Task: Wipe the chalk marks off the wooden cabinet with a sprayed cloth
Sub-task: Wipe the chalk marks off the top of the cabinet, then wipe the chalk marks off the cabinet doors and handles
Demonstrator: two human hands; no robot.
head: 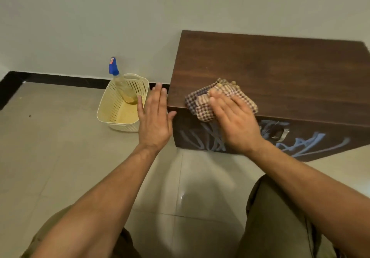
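A dark wooden cabinet (270, 73) stands against the wall at the right. Blue chalk marks (306, 143) cross its front face around a metal handle (280, 133). A checked cloth (202, 101) lies bunched on the cabinet's top at the front edge. My right hand (236, 121) lies over the cloth with straight fingers touching it. My left hand (156, 117) hovers flat and empty beside the cabinet's left front corner. A spray bottle (120, 83) with a blue nozzle leans inside a cream basket.
The cream perforated basket (112, 109) sits on the tiled floor left of the cabinet, near the wall and its black skirting. My knees show at the bottom of the view. Bare tiles lie between them and the cabinet.
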